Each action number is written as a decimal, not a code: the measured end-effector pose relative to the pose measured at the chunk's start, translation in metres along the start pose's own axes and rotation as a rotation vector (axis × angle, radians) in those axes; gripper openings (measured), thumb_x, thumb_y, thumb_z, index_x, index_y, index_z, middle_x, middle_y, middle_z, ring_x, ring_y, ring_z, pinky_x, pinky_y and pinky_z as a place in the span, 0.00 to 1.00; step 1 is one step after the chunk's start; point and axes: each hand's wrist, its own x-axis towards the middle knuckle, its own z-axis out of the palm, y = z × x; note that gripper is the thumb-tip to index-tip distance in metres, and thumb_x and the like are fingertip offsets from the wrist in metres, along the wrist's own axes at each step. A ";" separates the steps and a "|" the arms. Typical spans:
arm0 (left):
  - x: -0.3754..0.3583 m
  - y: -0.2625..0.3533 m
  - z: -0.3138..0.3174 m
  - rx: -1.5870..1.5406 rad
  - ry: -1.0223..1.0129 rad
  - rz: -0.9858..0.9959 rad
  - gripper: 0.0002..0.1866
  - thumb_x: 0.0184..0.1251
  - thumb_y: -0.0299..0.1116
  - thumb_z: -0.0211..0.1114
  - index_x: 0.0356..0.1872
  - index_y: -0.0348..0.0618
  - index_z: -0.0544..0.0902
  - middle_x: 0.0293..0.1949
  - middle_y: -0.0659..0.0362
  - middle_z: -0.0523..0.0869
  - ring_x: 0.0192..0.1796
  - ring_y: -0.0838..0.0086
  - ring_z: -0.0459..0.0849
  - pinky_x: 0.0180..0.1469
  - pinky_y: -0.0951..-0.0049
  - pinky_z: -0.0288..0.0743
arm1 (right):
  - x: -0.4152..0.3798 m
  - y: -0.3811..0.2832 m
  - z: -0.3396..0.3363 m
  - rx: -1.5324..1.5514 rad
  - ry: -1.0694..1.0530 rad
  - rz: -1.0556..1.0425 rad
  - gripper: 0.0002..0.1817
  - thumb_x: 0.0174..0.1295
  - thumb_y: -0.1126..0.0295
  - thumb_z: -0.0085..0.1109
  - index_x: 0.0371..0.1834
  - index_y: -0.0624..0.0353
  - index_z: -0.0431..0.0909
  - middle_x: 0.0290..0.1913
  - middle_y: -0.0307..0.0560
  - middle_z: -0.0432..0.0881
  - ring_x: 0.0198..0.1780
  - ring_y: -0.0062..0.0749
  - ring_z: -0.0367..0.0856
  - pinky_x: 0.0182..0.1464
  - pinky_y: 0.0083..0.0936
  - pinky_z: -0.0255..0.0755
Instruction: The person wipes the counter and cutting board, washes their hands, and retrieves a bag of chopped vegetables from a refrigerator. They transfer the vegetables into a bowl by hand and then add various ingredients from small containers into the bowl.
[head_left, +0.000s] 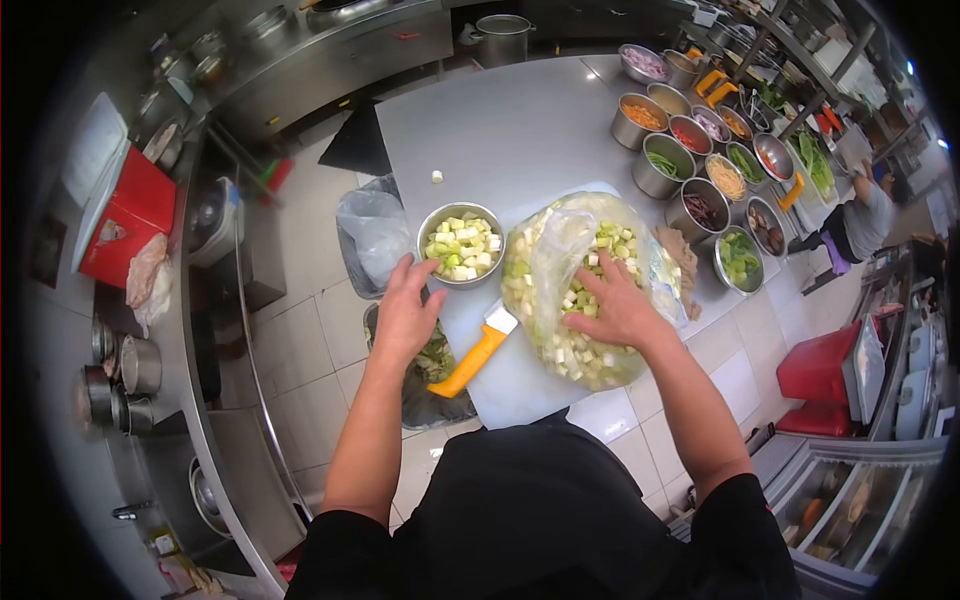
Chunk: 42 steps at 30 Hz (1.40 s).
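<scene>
My left hand [405, 310] is at the near left side of a round metal bowl [424, 222], its fingers apart and the fingertips right at the rim. Pale green and white vegetable chunks [463, 247] fill that bowl. To its right, a large clear plastic bag [563, 240] bulges with the same kind of chunks. My right hand [620, 308] lies over the bag's right side with fingers spread, fingertips against the chunks. Between my hands, a knife with an orange handle [470, 362] rests on a white cutting board [515, 385], its blade partly hidden by the bag.
One loose chunk [437, 176] sits on the steel table [500, 115]. Several metal containers of cut vegetables [660, 165] crowd the table's right side. Lined bins [375, 235] stand at the left edge. A person [865, 215] is at the far right, near a red cooler [825, 365].
</scene>
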 end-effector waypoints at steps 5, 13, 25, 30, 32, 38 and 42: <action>0.019 0.006 0.009 -0.021 -0.142 -0.068 0.25 0.58 0.34 0.77 0.56 0.45 0.80 0.66 0.43 0.76 0.59 0.52 0.83 0.57 0.60 0.78 | 0.004 -0.023 -0.011 -0.024 -0.157 0.128 0.32 0.56 0.50 0.65 0.63 0.52 0.75 0.68 0.71 0.64 0.68 0.68 0.66 0.67 0.52 0.69; 0.041 -0.004 -0.009 -0.086 0.055 -0.080 0.21 0.66 0.28 0.62 0.61 0.46 0.79 0.54 0.44 0.85 0.45 0.53 0.88 0.51 0.59 0.81 | 0.019 0.012 0.008 0.328 0.046 0.054 0.18 0.55 0.63 0.65 0.50 0.52 0.83 0.52 0.53 0.78 0.57 0.52 0.77 0.59 0.40 0.75; 0.209 -0.068 0.064 0.443 -0.060 0.152 0.15 0.69 0.33 0.58 0.54 0.48 0.83 0.65 0.44 0.76 0.56 0.46 0.82 0.58 0.52 0.78 | 0.017 0.017 -0.052 1.568 0.063 0.712 0.14 0.63 0.67 0.60 0.51 0.50 0.77 0.45 0.41 0.77 0.42 0.32 0.78 0.38 0.36 0.75; 0.203 -0.067 0.063 0.449 -0.060 0.020 0.09 0.65 0.30 0.61 0.44 0.43 0.84 0.52 0.44 0.82 0.52 0.47 0.83 0.53 0.51 0.78 | 0.008 0.007 -0.071 1.947 0.142 0.617 0.14 0.64 0.69 0.57 0.53 0.48 0.73 0.43 0.42 0.76 0.36 0.34 0.76 0.25 0.23 0.66; 0.203 -0.075 0.049 0.333 -0.036 -0.042 0.09 0.63 0.29 0.62 0.43 0.41 0.84 0.45 0.44 0.84 0.49 0.47 0.84 0.51 0.52 0.79 | 0.014 -0.002 -0.081 2.046 0.119 0.518 0.14 0.64 0.68 0.57 0.53 0.48 0.73 0.43 0.44 0.76 0.37 0.36 0.75 0.24 0.22 0.65; 0.103 0.011 -0.017 -0.184 0.172 0.005 0.09 0.60 0.30 0.70 0.38 0.38 0.81 0.38 0.50 0.86 0.42 0.54 0.86 0.47 0.57 0.80 | 0.073 -0.076 -0.089 1.937 -0.044 0.342 0.15 0.63 0.71 0.58 0.53 0.49 0.74 0.41 0.44 0.77 0.40 0.35 0.78 0.25 0.25 0.69; 0.054 0.001 -0.006 -0.040 0.135 0.340 0.13 0.59 0.31 0.72 0.44 0.40 0.83 0.53 0.51 0.82 0.55 0.55 0.82 0.56 0.61 0.77 | 0.118 -0.115 -0.043 1.500 0.041 0.263 0.12 0.62 0.74 0.61 0.49 0.52 0.77 0.43 0.46 0.78 0.43 0.37 0.80 0.33 0.32 0.76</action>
